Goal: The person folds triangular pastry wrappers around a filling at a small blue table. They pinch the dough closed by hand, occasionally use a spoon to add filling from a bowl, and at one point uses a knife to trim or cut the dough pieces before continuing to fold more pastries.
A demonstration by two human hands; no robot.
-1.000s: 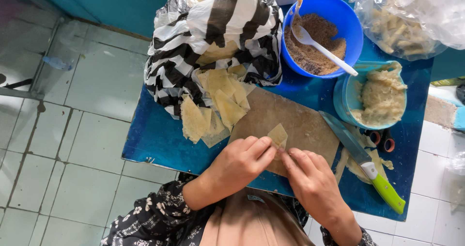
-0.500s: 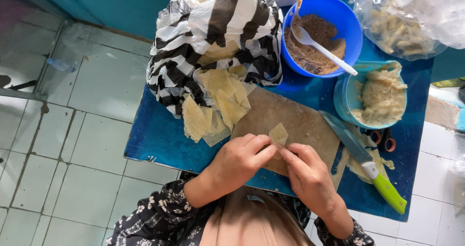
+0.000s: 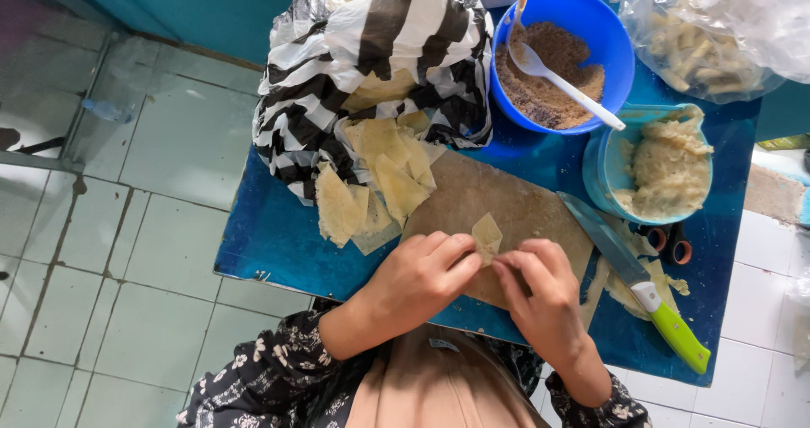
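- One small pale-yellow square pastry wrapper [image 3: 487, 236] is pinched between the fingertips of the left hand [image 3: 418, 278] and the right hand [image 3: 546, 297], both closed on it, above the brown wooden cutting board [image 3: 506, 202] near the front edge of the blue table [image 3: 278, 242].
- The wrapper appears partly folded; whether filling is already inside cannot be told.
- Several loose pale wrappers [image 3: 375, 183] lie unfolded at the board's left end, spilling from a black-and-white striped plastic bag [image 3: 371, 65] at the table's back-left, so much appears left to do.
- A blue round bowl of brown crumbly filling [image 3: 557, 74] with a white plastic spoon [image 3: 561, 82] stands at the back edge.
- A teal tub of pale mash [image 3: 662, 162] stands toward the right edge.
- A green-handled knife [image 3: 641, 280] lies by the board's right end.
- A clear bag of pale pieces [image 3: 717, 40] sits at the back-right corner, perhaps finished ones.
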